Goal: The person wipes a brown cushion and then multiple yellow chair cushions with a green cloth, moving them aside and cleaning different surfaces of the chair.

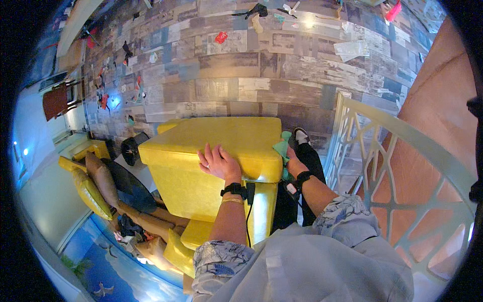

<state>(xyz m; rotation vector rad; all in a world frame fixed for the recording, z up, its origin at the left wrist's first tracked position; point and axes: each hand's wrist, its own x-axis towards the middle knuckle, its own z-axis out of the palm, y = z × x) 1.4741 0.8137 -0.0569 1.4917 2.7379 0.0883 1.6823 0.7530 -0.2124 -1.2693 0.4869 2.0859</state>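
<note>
A yellow upholstered sofa [211,137], with a padded upper section, stands directly in front of me. My left hand [223,165] rests on its top edge with the fingers apart and nothing in them. Down at the sofa's right end, my right hand [292,156] grips a crumpled green cloth [281,147], which presses against the upholstery. Part of that hand is hidden behind the cloth. A black wristband sits on each wrist. Beside my left wrist, a black plug-like device [250,193] with a cable lies against the sofa.
A pale lattice railing [394,119] curves along the right. Scattered litter lies on the patchwork-plank floor [226,88], including a red wrapper [221,37] and a plastic sheet [351,50]. On the left are a dark round tabletop [130,187], cushions [99,177] and a black round-faced object [130,150].
</note>
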